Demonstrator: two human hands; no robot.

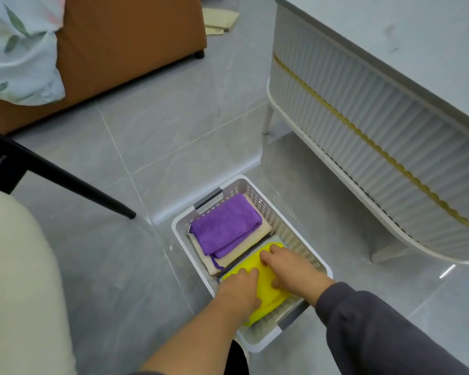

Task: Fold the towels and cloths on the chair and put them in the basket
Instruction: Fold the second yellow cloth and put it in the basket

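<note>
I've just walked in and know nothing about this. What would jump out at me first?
The bright yellow cloth stands out first. It lies in the near half of the white perforated basket on the floor, with the left hand and right hand pressing down on it. Just behind it in the same basket, a folded purple cloth lies on a beige towel.

On my feed, glossy grey floor tiles (173, 125) fill mid-frame, with a bright reflection at lower right. A rust-brown upholstered sofa (125, 36) sits upper left. A white fluted cabinet with wavy gold trim (377, 117) runs down the right. Flat beige cardboard pieces (222, 18) lie top centre.
</note>
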